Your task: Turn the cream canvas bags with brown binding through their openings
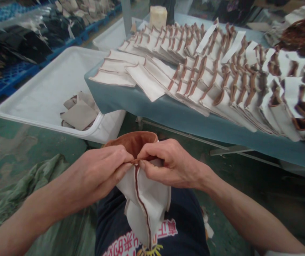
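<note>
White, brown-lined piece [152, 199]: left hand [105, 165] and right hand [169, 161] each pinch its rim; counter [109, 94] at one o'clock, plastic tub [40, 96] at ten.

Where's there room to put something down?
Inside the white bin, left of the grey pieces; or on the floor between the bin and green cloth. Crowded: the table, packed with white pieces, and over the dark clothing, where the left hand and right hand pinch a brown-lined piece.
</note>
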The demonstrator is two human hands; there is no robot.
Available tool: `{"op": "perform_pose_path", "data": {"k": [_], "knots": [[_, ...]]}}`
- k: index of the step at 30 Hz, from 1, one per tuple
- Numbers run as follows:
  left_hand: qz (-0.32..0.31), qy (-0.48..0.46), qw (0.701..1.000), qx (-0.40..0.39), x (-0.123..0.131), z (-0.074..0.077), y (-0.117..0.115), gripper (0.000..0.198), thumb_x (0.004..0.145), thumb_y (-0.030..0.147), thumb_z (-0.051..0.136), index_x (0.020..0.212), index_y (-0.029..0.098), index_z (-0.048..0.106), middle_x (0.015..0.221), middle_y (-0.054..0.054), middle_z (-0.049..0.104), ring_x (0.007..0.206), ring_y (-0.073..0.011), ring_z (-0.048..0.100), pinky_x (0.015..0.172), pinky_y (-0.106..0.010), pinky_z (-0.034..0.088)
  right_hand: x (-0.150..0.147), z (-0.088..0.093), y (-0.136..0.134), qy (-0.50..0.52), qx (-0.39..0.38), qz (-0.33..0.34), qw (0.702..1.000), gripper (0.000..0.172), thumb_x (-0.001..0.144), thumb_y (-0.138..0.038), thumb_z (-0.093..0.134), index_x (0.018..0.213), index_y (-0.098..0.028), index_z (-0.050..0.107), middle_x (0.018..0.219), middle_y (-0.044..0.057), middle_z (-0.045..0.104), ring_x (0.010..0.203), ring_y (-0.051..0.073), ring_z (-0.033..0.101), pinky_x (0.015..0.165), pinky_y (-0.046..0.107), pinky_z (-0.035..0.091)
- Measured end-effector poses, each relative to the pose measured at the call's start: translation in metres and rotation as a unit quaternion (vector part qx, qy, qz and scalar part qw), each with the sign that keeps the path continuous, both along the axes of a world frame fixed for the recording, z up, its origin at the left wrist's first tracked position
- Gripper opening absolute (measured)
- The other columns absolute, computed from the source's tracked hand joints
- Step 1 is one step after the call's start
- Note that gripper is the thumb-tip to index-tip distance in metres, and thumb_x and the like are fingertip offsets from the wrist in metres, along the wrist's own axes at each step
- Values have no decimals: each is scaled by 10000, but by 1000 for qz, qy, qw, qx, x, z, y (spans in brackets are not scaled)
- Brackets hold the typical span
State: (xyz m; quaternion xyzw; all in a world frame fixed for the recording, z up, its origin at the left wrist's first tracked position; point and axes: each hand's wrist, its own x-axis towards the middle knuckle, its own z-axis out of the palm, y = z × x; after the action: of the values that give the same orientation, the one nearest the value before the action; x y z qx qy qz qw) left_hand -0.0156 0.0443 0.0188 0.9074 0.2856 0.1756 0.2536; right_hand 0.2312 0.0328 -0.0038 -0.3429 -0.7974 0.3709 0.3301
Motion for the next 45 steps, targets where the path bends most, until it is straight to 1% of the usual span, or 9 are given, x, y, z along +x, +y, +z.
{"op": "perform_pose_path", "data": {"k": [4,8,12,19,24,29,33,40,45], "knots": [[15,3,992,-125,-4,10,3,169,1017,156,568,953,231,705,825,73,729,709,-92,673,666,-176,479,-1,3,-1,-34,51,15,998,179,946,-158,564,862,-162,722,692,-23,693,605,90,557,621,222,383],[11,12,983,-184,-2,18,11,166,1016,275,653,873,218,715,744,79,686,642,-92,608,593,-182,440,0,9,-2,-75,98,13,992,184,984,-158,559,892,-163,718,723,-3,724,631,108,598,650,242,412],[-1,4,987,-160,4,20,14,255,1035,257,611,793,198,667,681,74,616,608,-84,551,565,-200,387,4,19,-5,-127,112,31,985,216,1056,-175,530,944,-153,713,824,48,763,720,145,671,684,277,447],[-2,-34,991,-133,17,20,0,286,863,101,515,662,213,347,607,90,321,544,-73,318,506,-260,236,11,46,-11,-131,41,103,985,237,1096,-254,526,934,-179,681,842,57,754,786,182,690,727,327,473],[-4,-82,977,-198,18,13,-9,295,952,147,535,683,220,436,618,79,441,551,-86,404,510,-225,322,3,29,-5,26,-100,97,990,343,1063,-389,691,798,-186,609,678,-47,577,614,95,507,596,263,376],[-35,-148,964,-218,13,3,-8,272,1056,210,606,788,190,644,744,26,691,657,-112,606,637,-210,478,-9,8,0,142,-267,114,946,558,921,-594,827,704,-220,474,628,-94,390,560,76,321,497,254,247],[1,-135,966,-219,12,1,-6,219,966,111,560,790,193,661,706,57,660,618,-86,566,602,-161,459,-8,4,4,139,-270,109,947,529,968,-575,781,725,-212,483,640,-98,373,571,74,307,516,242,245],[42,-141,948,-283,12,-8,-6,247,1016,240,575,798,187,678,678,52,620,582,-86,539,548,-158,432,1,10,7,-6,-106,87,991,351,1071,-373,646,785,-184,569,660,-74,473,598,73,396,598,244,289],[39,-203,916,-343,10,-20,-7,434,1088,494,614,778,191,617,693,47,538,581,-96,446,520,-190,388,-15,-9,-1,177,-207,73,959,444,960,-398,780,690,-215,478,578,-107,382,483,57,291,457,216,235]]}}
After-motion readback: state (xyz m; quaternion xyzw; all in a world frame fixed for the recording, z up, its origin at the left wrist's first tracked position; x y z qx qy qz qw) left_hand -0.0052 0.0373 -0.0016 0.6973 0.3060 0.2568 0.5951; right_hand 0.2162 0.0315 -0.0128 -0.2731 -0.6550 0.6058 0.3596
